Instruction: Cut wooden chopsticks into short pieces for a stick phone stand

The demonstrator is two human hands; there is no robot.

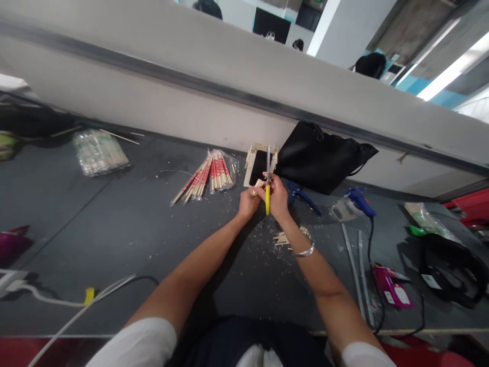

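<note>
My left hand (248,203) is closed around a small bunch of short wooden sticks (257,187). My right hand (279,198) grips yellow-handled scissors (268,200), their blades pointing away from me beside the sticks. Whether the blades touch a stick cannot be made out. Just beyond the hands, a dark phone (259,169) lies on a pale wooden piece (249,176). Under my right forearm lie cut stick pieces (281,238), with crumbs scattered around them. Red-wrapped chopsticks (220,172) lie to the left of my hands, some in clear plastic.
A black bag (315,160) leans against the partition (171,107). To the right lie a blue-handled tool (303,198), a blue glue gun (361,202), clear glue sticks (352,267), and a magenta item (393,288). A plastic pack of sticks (100,153) and white cable (57,302) lie left.
</note>
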